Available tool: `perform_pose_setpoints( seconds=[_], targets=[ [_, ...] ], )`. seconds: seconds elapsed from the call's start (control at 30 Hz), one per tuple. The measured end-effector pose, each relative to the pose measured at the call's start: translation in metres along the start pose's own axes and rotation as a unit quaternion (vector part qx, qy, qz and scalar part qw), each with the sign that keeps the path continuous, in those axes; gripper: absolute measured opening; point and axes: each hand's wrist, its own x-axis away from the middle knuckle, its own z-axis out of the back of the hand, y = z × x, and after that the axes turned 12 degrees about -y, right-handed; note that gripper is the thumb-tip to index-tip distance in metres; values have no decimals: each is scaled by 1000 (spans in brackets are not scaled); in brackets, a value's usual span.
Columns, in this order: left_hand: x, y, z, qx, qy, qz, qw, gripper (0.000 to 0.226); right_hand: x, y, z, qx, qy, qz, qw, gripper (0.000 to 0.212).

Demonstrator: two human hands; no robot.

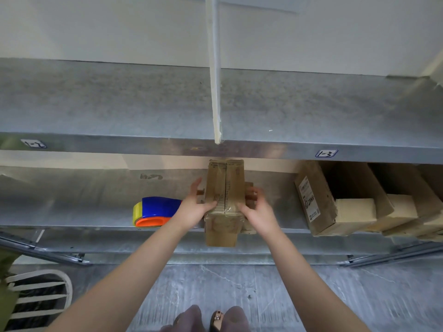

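Observation:
A small brown cardboard box (224, 188) with a taped centre seam lies on the lower metal shelf (96, 212), its near end hanging over the shelf's front edge. My left hand (195, 206) grips its left side, thumb on top near the seam. On the box's right side my right hand (255, 207) holds it, fingers curled around a side flap. A blue, yellow and orange tape dispenser (155, 210) lies on the shelf just left of my left hand.
Several brown cardboard boxes (347, 204) stand at the shelf's right, one bearing a white label. The upper shelf (119, 104) has a white upright divider (215, 80) and tags "1-2" and "1-3". A white slatted chair (40, 300) is at the lower left on the grey floor.

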Motion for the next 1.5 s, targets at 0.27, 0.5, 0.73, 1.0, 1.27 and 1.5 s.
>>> perform_pose_setpoints(
  seconds=[0.27, 0.5, 0.73, 1.0, 1.27, 1.5],
  targets=[
    [-4, 18, -5, 94, 26, 34, 995, 30, 4, 2, -3, -199, -12, -51, 979, 56],
    [18, 25, -11, 30, 52, -33, 998, 65, 30, -3, -11, -160, -14, 4, 987, 59],
    [56, 44, -9, 54, 9, -110, 992, 62, 66, -14, -11, -153, 63, 69, 984, 77],
    [84, 68, -9, 129, -62, -202, 969, 50, 100, -44, 7, -233, 72, 158, 957, 62],
    [87, 43, -15, 73, -16, -162, 984, 97, 90, -43, -9, -75, 35, 145, 986, 88],
    [75, 4, -25, 78, -27, -146, 986, 86, 76, 4, -32, -1, 80, 108, 991, 75]
  ],
)
